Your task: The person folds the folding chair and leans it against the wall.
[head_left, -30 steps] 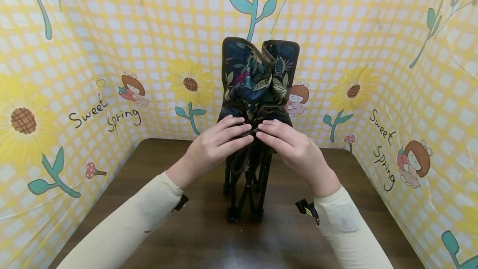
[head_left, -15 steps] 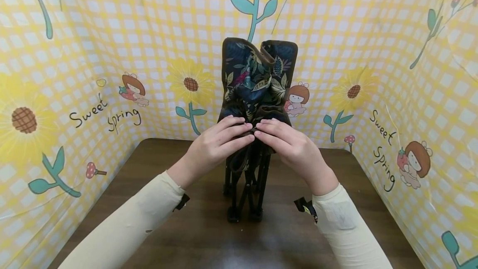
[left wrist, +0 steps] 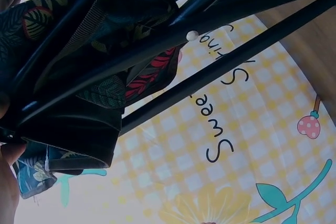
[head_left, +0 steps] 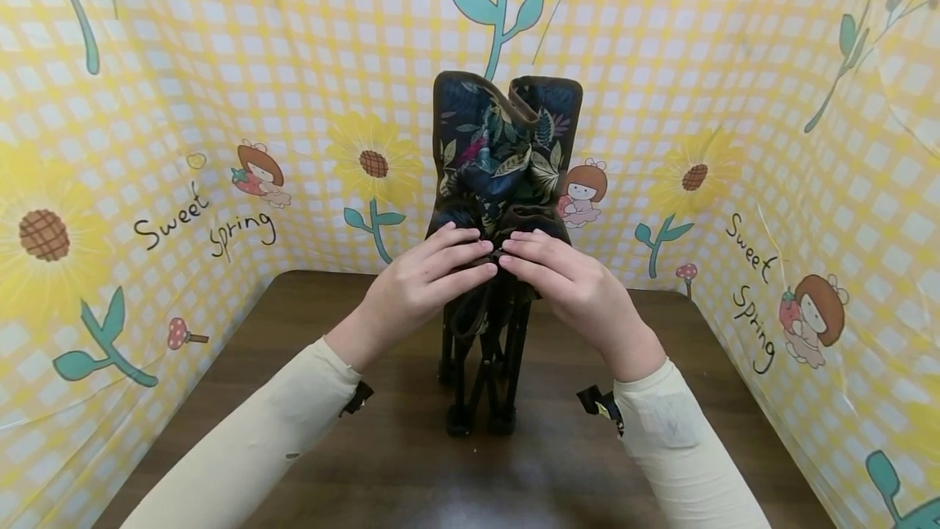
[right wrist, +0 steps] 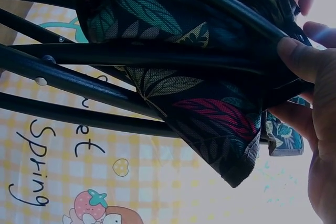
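Observation:
A folding chair (head_left: 507, 162) with dark leaf-print fabric and black tube legs (head_left: 483, 382) stands nearly folded up on the table, its backrest on the far side. Both hands are at the near top of its frame, fingertips almost meeting. My left hand (head_left: 419, 280) grips the left side, and my right hand (head_left: 580, 288) grips the right side. In the right wrist view, the thumb (right wrist: 300, 56) presses on the end of a tube, with fingers on its other side. At the left wrist view's edge, fingertips (left wrist: 10, 153) touch the frame beside the bunched fabric (left wrist: 79, 145).
The brown wooden table (head_left: 308, 447) lies under the chair. A yellow-checked cloth (head_left: 308, 47) printed with flowers and lettering stands like walls at the back and both sides, close behind the chair. Crossed legs show a rivet (left wrist: 192, 35).

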